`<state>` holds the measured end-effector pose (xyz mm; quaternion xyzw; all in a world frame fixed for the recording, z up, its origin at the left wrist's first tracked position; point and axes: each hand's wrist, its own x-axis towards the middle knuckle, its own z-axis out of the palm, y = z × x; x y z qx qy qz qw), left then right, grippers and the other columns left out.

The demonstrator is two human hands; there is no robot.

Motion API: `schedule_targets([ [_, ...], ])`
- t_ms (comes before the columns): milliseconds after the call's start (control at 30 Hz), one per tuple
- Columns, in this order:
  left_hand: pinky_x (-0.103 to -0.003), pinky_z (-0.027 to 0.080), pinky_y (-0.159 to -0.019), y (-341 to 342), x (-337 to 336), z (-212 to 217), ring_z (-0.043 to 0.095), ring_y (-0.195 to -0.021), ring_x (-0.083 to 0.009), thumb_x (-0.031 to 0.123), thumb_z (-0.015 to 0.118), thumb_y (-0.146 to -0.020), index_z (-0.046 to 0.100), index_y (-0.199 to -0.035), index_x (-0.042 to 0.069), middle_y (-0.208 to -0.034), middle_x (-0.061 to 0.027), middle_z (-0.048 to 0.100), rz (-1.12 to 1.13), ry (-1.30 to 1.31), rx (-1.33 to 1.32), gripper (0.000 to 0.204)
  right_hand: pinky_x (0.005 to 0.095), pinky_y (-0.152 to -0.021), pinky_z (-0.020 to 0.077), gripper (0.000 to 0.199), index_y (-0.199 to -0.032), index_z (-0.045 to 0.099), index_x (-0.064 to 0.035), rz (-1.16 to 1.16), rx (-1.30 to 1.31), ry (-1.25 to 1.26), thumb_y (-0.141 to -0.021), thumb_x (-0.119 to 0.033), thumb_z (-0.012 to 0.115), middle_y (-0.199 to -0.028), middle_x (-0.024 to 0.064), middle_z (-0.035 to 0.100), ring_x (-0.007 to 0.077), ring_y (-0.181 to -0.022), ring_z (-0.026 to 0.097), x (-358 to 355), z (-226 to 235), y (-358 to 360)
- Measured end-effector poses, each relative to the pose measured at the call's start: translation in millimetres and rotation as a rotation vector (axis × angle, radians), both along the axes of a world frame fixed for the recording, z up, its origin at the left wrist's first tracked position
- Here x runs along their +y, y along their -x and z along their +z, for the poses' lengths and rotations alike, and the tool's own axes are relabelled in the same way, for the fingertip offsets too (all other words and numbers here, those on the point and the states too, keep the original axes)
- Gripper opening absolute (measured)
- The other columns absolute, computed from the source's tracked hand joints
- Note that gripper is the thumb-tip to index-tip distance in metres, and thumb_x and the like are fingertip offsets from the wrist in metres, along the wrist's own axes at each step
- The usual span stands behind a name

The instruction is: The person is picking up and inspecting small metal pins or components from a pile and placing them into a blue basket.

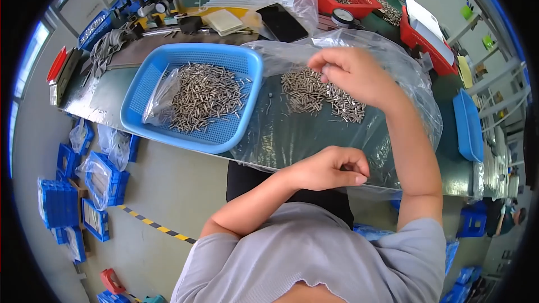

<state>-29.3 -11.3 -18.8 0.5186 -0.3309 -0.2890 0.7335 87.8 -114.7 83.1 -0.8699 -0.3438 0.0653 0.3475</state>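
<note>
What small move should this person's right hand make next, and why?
Perhaps lower the right hand to the small metal pieces on the clear plastic: it appears to hover over them, while the left hand is well apart from them. Whether either hand holds a piece, I cannot tell.

- Has a grey floor [174,196] crossed by black-and-yellow striped tape [157,226].
- Shows a pale wall [39,134] at left with a bright window [33,50].
- Includes a green worktop [449,151] and pale metal racking [494,78] at right.
- Looks brightly lit, with glare on the worktop.
</note>
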Motion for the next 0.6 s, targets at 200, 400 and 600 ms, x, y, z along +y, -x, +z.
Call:
schedule_targets([
  [200, -0.027, 0.046, -0.078, 3.3, -1.3, 13.8, 0.059, -0.085, -0.0128, 0.002, 0.059, -0.088, 0.057, -0.099, -0.002, -0.091, -0.0067, 0.061, 0.099, 0.125, 0.133, 0.012, 0.0376, -0.077, 0.0479, 0.023, -0.098, 0.063, -0.0011, -0.233, -0.233, 0.183, -0.078, -0.004, 0.051, -0.096, 0.0147, 0.063, 0.0315, -0.087, 0.061, -58.0, -50.2, -2.1],
  [400, -0.027, 0.046, -0.072, -5.6, 7.6, 23.3, 0.056, -0.077, -0.0132, 0.015, 0.053, -0.094, 0.057, -0.103, 0.002, -0.091, -0.0095, 0.061, 0.558, 0.419, 0.452, 0.017, 0.0410, -0.082, 0.0474, 0.023, -0.099, 0.064, -0.0060, -0.286, -0.415, 0.279, -0.077, -0.007, 0.055, -0.099, 0.0107, 0.063, 0.0304, -0.095, 0.059, -72.7, -69.3, -0.9],
  [600, -0.028, 0.040, -0.067, -22.0, 7.5, 9.4, 0.046, -0.074, -0.0140, 0.026, 0.052, -0.094, 0.057, -0.104, 0.005, -0.087, -0.0052, 0.054, 0.645, 0.461, 0.665, 0.024, 0.0405, -0.077, 0.0501, 0.016, -0.088, 0.063, -0.0026, -0.239, -0.471, 0.164, -0.073, -0.005, 0.060, -0.093, 0.0142, 0.059, 0.0317, -0.093, 0.057, -62.3, -83.3, 7.5],
])
